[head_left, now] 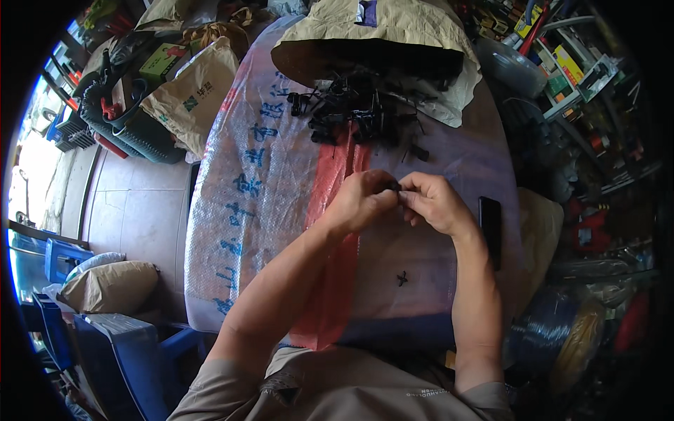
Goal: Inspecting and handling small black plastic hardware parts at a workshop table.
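Observation:
My left hand (364,200) and my right hand (434,201) meet over the middle of the table, fingertips pinched together. Between them is a small black plastic part (395,187), mostly covered by my fingers, so its exact kind stays hidden. Just beyond my hands lies a heap of small black plastic parts (361,112), some with thin stems sticking out. One loose black part (417,152) rests at the heap's near right side. Closer to my body, a small cross-shaped black piece (402,279) lies alone on the sheet.
A woven plastic sheet (235,189) with a red stripe covers the table. At the far end, an open paper sack (379,24) gapes toward the heap. A black phone (490,231) lies right of my right forearm. Blue plastic stools (130,358) stand at the lower left; cluttered shelves (583,84) line the right.

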A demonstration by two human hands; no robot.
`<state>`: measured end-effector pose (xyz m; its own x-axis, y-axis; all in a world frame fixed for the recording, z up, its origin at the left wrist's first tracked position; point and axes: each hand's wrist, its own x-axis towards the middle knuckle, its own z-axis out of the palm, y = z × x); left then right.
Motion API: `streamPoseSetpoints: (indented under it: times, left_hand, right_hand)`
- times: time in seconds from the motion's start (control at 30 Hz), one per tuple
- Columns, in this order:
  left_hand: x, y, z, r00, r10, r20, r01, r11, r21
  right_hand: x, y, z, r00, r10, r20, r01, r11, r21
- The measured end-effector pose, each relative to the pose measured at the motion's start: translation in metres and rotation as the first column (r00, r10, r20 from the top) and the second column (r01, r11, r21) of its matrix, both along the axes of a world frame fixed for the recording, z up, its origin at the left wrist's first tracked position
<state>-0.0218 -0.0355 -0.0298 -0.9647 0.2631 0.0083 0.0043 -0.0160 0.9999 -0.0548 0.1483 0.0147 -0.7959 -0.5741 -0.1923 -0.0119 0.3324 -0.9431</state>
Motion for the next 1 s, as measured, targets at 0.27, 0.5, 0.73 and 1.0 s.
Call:
streamPoseSetpoints:
  times: [0.27,0.5,0.73,1.0]
  left_hand:
    - [-0.013,-0.020,-0.013,0.886,-0.138,0.442,-0.273,0.615,0.740]
    - [-0.008,-0.025,0.005,0.943,0.137,0.304,-0.275,0.833,0.479]
    - [-0.003,-0.015,0.011,0.978,0.185,-0.101,-0.161,0.964,0.211]
    - [-0.007,-0.022,0.005,0.921,0.191,0.339,-0.330,0.846,0.419]
  right_hand:
    - [-0.058,0.016,-0.062,0.536,-0.070,-0.842,0.350,0.925,0.145]
    - [-0.041,0.003,-0.036,0.762,-0.346,-0.547,0.347,0.932,-0.106]
    - [-0.026,-0.036,-0.017,0.975,-0.204,-0.094,0.183,0.965,-0.188]
    - [-0.014,-0.033,-0.026,0.909,-0.207,-0.363,0.089,0.944,-0.317]
